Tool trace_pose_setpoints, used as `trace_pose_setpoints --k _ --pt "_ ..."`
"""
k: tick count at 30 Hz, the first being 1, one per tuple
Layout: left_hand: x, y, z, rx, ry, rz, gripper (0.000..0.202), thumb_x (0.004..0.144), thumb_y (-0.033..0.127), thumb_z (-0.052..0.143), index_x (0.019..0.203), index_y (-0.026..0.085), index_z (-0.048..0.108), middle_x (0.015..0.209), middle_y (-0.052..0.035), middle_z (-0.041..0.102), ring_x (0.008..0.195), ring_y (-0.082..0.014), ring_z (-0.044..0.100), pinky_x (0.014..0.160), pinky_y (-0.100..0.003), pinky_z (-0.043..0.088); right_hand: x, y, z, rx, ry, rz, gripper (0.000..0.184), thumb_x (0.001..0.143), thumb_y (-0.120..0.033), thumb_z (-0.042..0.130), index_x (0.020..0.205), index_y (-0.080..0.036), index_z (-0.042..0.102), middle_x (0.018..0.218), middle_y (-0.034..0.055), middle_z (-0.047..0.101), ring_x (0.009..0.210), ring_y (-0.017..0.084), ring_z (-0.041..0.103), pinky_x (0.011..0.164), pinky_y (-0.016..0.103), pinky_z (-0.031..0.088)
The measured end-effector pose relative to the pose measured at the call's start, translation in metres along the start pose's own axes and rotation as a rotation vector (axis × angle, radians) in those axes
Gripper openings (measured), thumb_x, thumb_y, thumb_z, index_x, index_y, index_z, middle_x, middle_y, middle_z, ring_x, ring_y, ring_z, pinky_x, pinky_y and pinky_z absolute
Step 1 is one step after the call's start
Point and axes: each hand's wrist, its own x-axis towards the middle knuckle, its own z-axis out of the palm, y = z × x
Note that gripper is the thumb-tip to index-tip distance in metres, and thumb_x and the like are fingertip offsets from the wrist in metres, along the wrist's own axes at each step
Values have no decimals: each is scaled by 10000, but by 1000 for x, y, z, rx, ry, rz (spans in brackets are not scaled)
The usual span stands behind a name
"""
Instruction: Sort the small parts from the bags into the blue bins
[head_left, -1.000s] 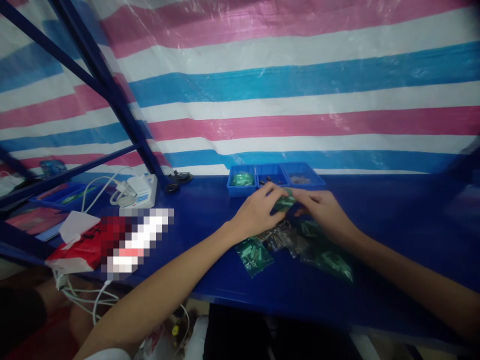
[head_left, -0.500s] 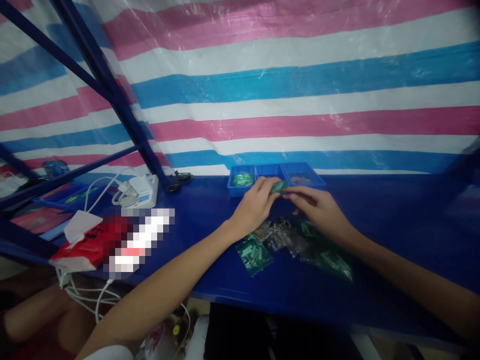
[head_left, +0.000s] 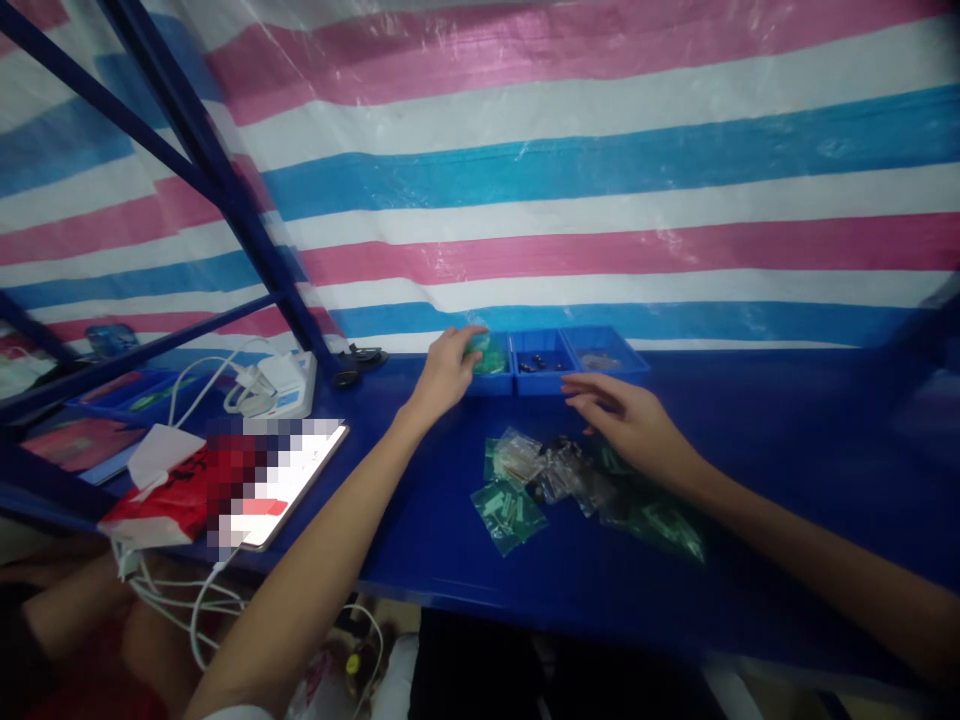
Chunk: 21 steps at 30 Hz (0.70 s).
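My left hand [head_left: 444,372] reaches forward to the leftmost of three small blue bins [head_left: 491,379], its fingers pinched on a small green packet [head_left: 477,347] at the bin's edge. My right hand [head_left: 624,418] hovers with fingers stretched out flat, holding nothing, just above a pile of small plastic bags [head_left: 559,472] on the blue table [head_left: 765,450]. One green bag [head_left: 513,508] lies at the near left of the pile, and more green bags [head_left: 664,522] lie under my right wrist. The middle bin [head_left: 541,361] holds small dark parts.
A striped pink, white and blue tarp [head_left: 570,200] hangs behind the table. Blue frame bars [head_left: 225,200] slant at the left. A white charger [head_left: 283,385] with cables, a red-and-white pack [head_left: 161,495] and a flat device [head_left: 289,480] lie left. Another person's arm [head_left: 67,610] shows at lower left.
My left hand carried the green packet away from my right hand, left and forward to the leftmost bin. My right hand let go and spread its fingers over the pile.
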Motion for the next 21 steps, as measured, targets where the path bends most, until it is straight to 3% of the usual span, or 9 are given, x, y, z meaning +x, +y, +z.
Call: trace_pose_setpoints --k 2,4,6,9,12,15,17,21 --pt "-3 -10 5 70 -35 -14 374 923 148 598 1290 212 631 1024 -78 573 911 -216 586 909 -386 494 0 2 0 -39 2 -7 321 918 -357 599 1199 -224 681 1173 98 719 1020 255 700 664 329 641" --pt "-5 -14 9 122 16 -23 352 918 171 620 1266 211 648 1158 -110 533 1018 -241 576 954 -403 483 1 3 0 -80 3 -16 297 915 -362 599 1158 -219 692 1127 95 725 967 247 700 654 334 634" --pt "-6 -13 11 153 45 -32 265 925 195 617 1179 207 689 1157 -111 530 1033 -250 574 952 -412 483 1 3 0 -132 1 -29 288 919 -364 584 1134 -210 699 1066 92 729 887 233 698 643 338 618" --pt "-7 -6 12 212 -34 -13 202 960 236 567 1081 190 723 1000 -90 587 969 -258 589 912 -430 488 1 0 -1 -253 -22 -97 244 929 -333 553 1056 -206 718 1002 79 733 801 209 687 636 328 574" --pt "-8 7 11 299 -18 37 275 969 223 534 1185 169 697 1061 -116 620 1033 -288 581 906 -446 480 1 -4 -2 -367 -82 -193 207 926 -266 543 990 -201 729 974 68 739 776 188 676 630 300 527" --pt "-9 22 8 233 2 101 303 978 201 498 1223 163 672 1083 -114 638 1018 -255 598 894 -404 487 1 -6 -3 -449 -151 -273 193 922 -213 560 990 -198 741 976 62 741 776 180 666 672 304 507" --pt "-10 32 6 101 -113 173 285 977 198 490 1191 173 677 1025 -84 669 935 -210 625 852 -358 496 2 -5 -3 -513 -200 -315 183 925 -198 577 985 -200 749 989 61 744 823 196 667 740 332 502" --pt "-14 44 7 -156 -520 221 220 934 225 559 1083 190 716 860 -28 711 751 -149 638 692 -287 480 1 -2 -3 -635 -305 -340 203 942 -180 565 977 -209 763 999 66 748 930 244 656 823 387 482"
